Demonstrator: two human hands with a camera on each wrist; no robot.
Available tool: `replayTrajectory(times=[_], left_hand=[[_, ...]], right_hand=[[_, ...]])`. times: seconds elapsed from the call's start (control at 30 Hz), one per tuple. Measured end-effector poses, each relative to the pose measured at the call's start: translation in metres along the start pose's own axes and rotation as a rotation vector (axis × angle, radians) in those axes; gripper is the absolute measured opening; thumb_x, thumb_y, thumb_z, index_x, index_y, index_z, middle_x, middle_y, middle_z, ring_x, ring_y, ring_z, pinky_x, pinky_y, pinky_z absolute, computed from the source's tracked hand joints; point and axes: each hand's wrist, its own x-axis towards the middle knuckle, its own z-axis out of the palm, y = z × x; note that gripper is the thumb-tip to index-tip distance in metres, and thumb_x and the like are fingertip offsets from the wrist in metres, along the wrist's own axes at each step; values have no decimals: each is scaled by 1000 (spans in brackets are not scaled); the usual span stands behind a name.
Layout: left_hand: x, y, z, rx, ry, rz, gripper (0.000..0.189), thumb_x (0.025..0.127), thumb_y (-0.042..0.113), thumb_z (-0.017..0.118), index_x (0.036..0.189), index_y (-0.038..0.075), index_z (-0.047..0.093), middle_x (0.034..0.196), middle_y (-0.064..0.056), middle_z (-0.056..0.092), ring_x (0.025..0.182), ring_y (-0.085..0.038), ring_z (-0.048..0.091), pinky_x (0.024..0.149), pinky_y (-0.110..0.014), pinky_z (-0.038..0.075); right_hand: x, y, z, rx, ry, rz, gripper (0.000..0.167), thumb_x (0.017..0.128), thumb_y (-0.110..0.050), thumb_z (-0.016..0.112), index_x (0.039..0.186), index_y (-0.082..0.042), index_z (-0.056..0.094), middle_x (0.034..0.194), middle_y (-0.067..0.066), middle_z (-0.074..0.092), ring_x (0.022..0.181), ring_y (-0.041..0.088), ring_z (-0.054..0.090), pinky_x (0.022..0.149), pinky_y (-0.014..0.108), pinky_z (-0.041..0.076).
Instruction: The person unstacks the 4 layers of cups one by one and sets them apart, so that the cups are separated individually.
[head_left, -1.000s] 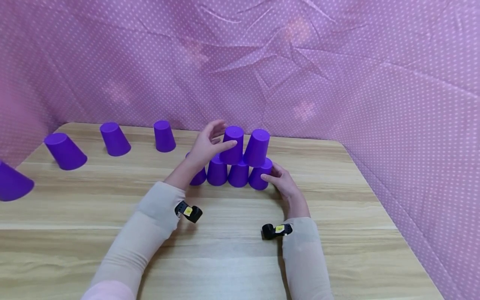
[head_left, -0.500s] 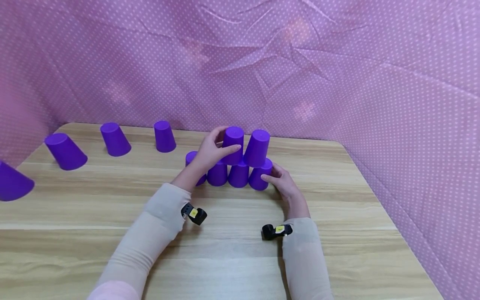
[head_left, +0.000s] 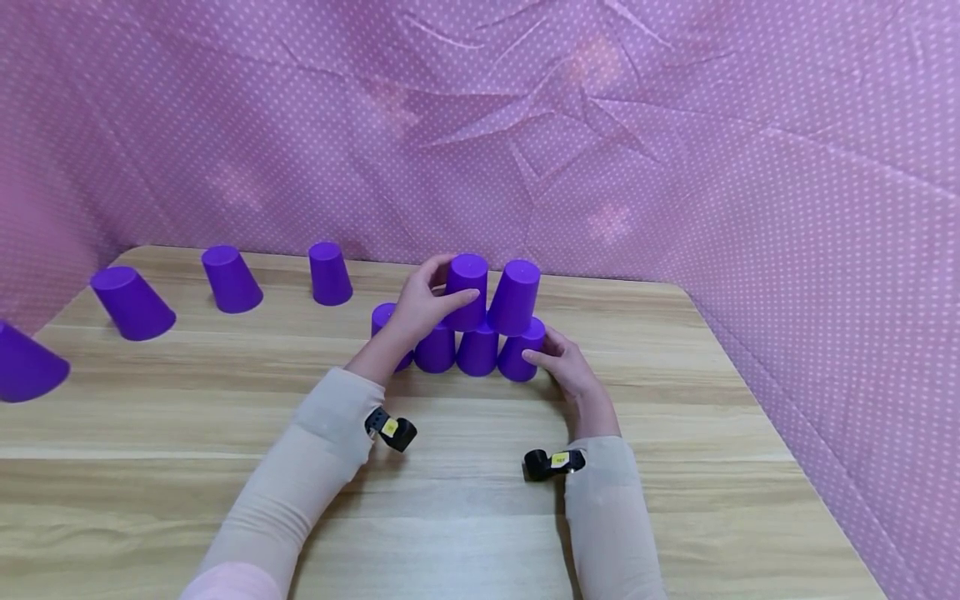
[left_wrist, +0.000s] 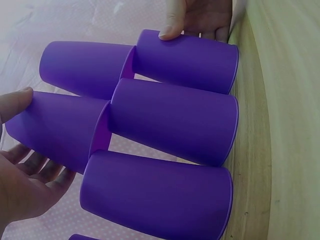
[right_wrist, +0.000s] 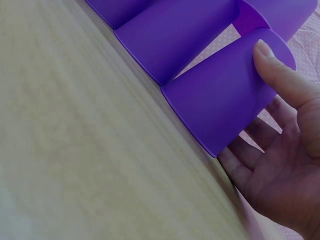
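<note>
Purple upside-down cups form two tiers near the middle of the table. The left hand (head_left: 417, 310) holds the left upper cup (head_left: 468, 292), thumb on its near side and fingers around the far side. Beside it stands the right upper cup (head_left: 513, 298). In the left wrist view, the held cup (left_wrist: 55, 120) has its rim over the tops of two lower cups. The right hand (head_left: 572, 368) grips the rightmost lower cup (head_left: 520, 354); its thumb lies near the cup's top in the right wrist view. Part of the leftmost lower cup (head_left: 381, 315) is hidden behind the left wrist.
Several more upside-down purple cups stand to the left, among them one near the back (head_left: 330, 275) and one cut by the frame edge (head_left: 26, 365). A pink dotted cloth (head_left: 480, 125) hangs behind the wooden table (head_left: 465, 517). Both wrists carry small black cameras.
The left hand has moved slightly right and down, its fingers and thumb closing around the left upper cup. The right hand and the cups have stayed in place.
</note>
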Motion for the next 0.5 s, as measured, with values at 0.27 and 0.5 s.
replayTrajectory(times=[0.27,0.5], left_hand=[[1,-4,-2,7,18,34,49,74,2,66,117,-3,44,105,-19,52,96,-26,49,86,-32,40],[-3,5,-5,-15,12,25,49,74,4,66,118,-2,44,105,-17,52,97,-23,49,86,-30,40]], right_hand=[[0,0,0,-2,-2,-5,58,77,-6,63,129,-5,38,121,17,46,110,23,42,96,32,30],[1,0,0,1,-3,-6,57,78,-4,62,129,-4,38,120,18,46,109,24,43,95,32,30]])
